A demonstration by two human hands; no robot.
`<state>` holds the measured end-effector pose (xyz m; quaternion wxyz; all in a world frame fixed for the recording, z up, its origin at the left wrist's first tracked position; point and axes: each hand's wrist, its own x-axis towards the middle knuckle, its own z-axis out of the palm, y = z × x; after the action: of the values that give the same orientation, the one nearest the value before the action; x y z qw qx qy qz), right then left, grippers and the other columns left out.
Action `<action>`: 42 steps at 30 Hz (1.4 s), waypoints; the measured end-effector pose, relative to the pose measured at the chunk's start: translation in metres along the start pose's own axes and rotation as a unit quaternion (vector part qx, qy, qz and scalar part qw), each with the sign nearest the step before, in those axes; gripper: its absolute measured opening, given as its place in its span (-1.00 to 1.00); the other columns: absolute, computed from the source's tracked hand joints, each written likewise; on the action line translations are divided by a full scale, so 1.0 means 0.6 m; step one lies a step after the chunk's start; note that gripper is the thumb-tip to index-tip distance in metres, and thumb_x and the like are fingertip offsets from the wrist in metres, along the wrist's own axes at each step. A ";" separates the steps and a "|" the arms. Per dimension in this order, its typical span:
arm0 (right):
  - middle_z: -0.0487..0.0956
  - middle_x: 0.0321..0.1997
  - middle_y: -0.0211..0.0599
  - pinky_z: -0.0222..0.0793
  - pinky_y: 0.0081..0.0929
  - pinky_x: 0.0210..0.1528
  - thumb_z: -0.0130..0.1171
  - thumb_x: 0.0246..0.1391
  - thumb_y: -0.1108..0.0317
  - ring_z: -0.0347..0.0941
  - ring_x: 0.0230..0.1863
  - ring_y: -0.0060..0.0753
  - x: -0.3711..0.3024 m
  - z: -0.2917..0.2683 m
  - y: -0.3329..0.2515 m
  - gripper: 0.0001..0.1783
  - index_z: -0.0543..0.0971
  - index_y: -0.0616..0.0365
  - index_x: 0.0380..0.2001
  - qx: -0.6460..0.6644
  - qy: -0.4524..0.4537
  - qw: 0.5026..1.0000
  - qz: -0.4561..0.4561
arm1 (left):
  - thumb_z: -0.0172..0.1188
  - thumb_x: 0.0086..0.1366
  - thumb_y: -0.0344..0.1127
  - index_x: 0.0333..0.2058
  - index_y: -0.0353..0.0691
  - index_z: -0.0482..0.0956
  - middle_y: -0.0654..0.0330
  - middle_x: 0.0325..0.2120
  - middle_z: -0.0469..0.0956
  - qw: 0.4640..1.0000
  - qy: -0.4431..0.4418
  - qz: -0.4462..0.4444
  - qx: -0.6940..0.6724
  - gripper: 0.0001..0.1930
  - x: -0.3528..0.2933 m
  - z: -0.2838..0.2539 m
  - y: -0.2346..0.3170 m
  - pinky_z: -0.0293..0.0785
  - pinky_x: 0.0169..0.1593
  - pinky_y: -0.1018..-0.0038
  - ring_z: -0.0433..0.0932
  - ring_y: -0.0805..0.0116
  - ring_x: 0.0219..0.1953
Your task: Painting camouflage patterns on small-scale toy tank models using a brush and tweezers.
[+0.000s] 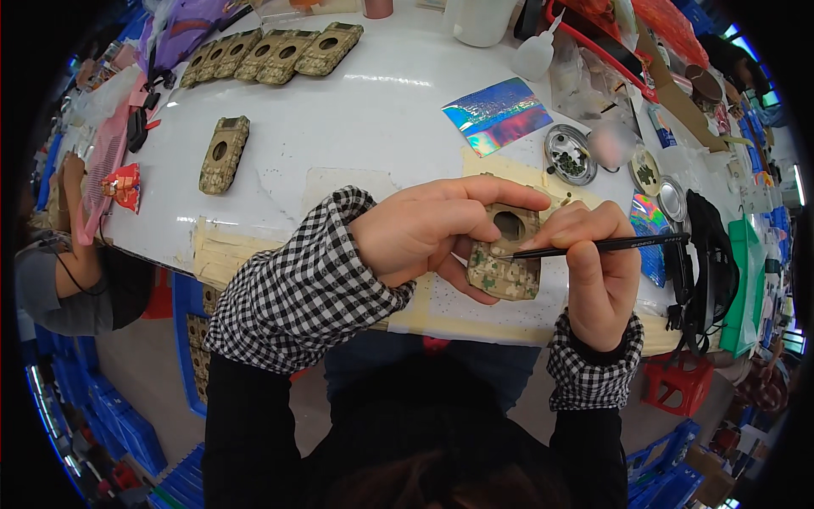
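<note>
My left hand (432, 222) holds a toy tank hull (504, 273) in camouflage brown and green, its fingers wrapped round the left side and far edge. A dark round opening shows in the hull's top. My right hand (593, 254) pinches slim black tweezers (623, 243), whose pointed tip touches or nearly touches the hull's top just nearer me than the opening. Whether the tip grips anything is too small to tell. Right of the hands, a round metal tin (570, 154) contains small dark green pieces. Another small tin (645, 172) with green bits sits beyond it.
Several similar hulls (329, 49) stand in a row at the far left; a single hull (225, 155) lies nearer. A shiny holographic sheet (497, 116), a squeeze bottle (536, 55), a black bag (710, 254) and a green tray (743, 288) are around the table's right. Another person's arm (72, 254) shows at left.
</note>
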<state>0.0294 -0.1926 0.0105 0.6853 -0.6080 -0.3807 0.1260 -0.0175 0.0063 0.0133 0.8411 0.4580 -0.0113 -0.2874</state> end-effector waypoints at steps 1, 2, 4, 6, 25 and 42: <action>0.55 -0.32 -0.19 0.31 -0.48 -0.09 0.01 0.21 0.33 0.43 -0.24 -0.45 0.000 0.000 0.001 -0.83 0.40 0.24 -0.33 -0.001 0.000 1.000 -0.002 | -0.15 0.16 -0.36 0.20 -0.33 0.16 -0.01 0.03 0.36 1.000 -0.001 0.001 -0.001 -0.42 0.000 0.000 0.000 0.62 -0.15 0.33 0.50 0.26 -0.04; 0.55 -0.32 -0.19 0.31 -0.48 -0.09 0.01 0.21 0.33 0.43 -0.24 -0.44 0.000 0.000 0.001 -0.83 0.40 0.24 -0.33 -0.001 0.000 1.000 -0.001 | -0.15 0.16 -0.36 0.20 -0.33 0.16 -0.01 0.03 0.36 1.000 -0.002 0.001 -0.003 -0.42 0.000 0.000 -0.001 0.62 -0.15 0.33 0.50 0.26 -0.04; 0.55 -0.32 -0.19 0.31 -0.47 -0.08 0.02 0.20 0.32 0.43 -0.24 -0.44 -0.001 0.000 0.000 -0.82 0.40 0.24 -0.33 -0.001 0.000 1.000 -0.001 | -0.15 0.16 -0.36 0.20 -0.33 0.16 -0.01 0.03 0.36 1.000 -0.002 0.001 -0.002 -0.42 0.000 0.000 -0.001 0.62 -0.16 0.33 0.50 0.26 -0.04; 0.52 -0.38 -0.16 0.28 -0.44 -0.15 -0.01 0.21 0.28 0.39 -0.29 -0.40 0.000 0.006 -0.001 -0.80 0.38 0.22 -0.35 -0.022 0.011 1.000 -0.007 | -0.15 0.16 -0.35 0.20 -0.33 0.16 0.00 0.03 0.36 1.000 -0.002 0.000 0.001 -0.42 0.000 -0.001 0.000 0.63 -0.16 0.33 0.50 0.26 -0.04; 0.53 -0.27 -0.06 0.34 -0.42 -0.05 -0.02 0.22 0.32 0.45 -0.19 -0.35 -0.002 0.002 0.000 -0.80 0.36 0.27 -0.26 0.018 0.025 0.999 -0.025 | -0.16 0.19 -0.35 0.25 -0.32 0.05 0.00 0.09 0.30 0.998 -0.022 0.020 -0.050 -0.39 -0.001 -0.004 -0.002 0.59 -0.09 0.33 0.48 0.19 0.00; 0.54 -0.26 -0.05 0.35 -0.38 -0.04 -0.05 0.24 0.36 0.47 -0.18 -0.32 0.008 -0.006 0.007 -0.85 0.35 0.26 -0.26 0.001 0.038 0.994 -0.098 | -0.21 0.41 -0.16 0.31 -0.14 -0.14 0.03 0.13 0.24 0.994 -0.045 0.061 -0.077 -0.43 -0.003 -0.001 0.000 0.59 -0.10 0.50 0.51 0.02 -0.03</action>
<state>0.0364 -0.1912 0.0086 0.7091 -0.5715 -0.4115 0.0355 -0.0186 0.0076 0.0136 0.8886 0.3769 -0.0545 -0.2557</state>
